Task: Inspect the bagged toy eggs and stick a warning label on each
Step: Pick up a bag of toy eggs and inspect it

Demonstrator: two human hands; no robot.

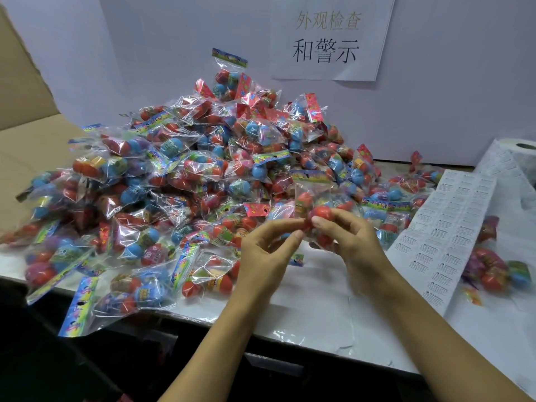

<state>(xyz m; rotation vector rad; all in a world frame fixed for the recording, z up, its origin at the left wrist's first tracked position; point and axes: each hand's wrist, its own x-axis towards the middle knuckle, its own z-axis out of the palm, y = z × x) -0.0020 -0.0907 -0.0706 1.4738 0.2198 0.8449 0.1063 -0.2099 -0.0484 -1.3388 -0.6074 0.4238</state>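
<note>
Both hands raised over the white table [304,320], just in front of the pile of bags [179,181]. One clear bag of toy eggs [320,210] held between them, upright, its printed header strip at top.

Right hand [351,242]: fingers curled round the bag's lower right, thumb pressed on a red egg at the front. Bag sits above and left of this palm, most of it sticking up past the fingertips.

Left hand [266,250]: thumb and forefinger pinched together at the bag's lower left edge; other fingers loosely bent beneath. Cannot tell whether the pinch holds film only or something small as well.

Bag: crinkly, glossy clear film, catching light. Eggs inside smooth, rounded, hard-looking; red ones most visible, blurred.

Pile: same shiny bags heaped against the back wall, eggs red, blue, some purple, with banded printed wraps; header strips red or blue-green.

Right of hands: label sheet [446,227], long white strip with a grid of small printed labels, matte, running back to a roll [522,152]. More egg bags [499,268] lie beside the strip on its right.

Brown cardboard [26,91] at left. Paper sign [327,39] with Chinese characters on the wall.
</note>
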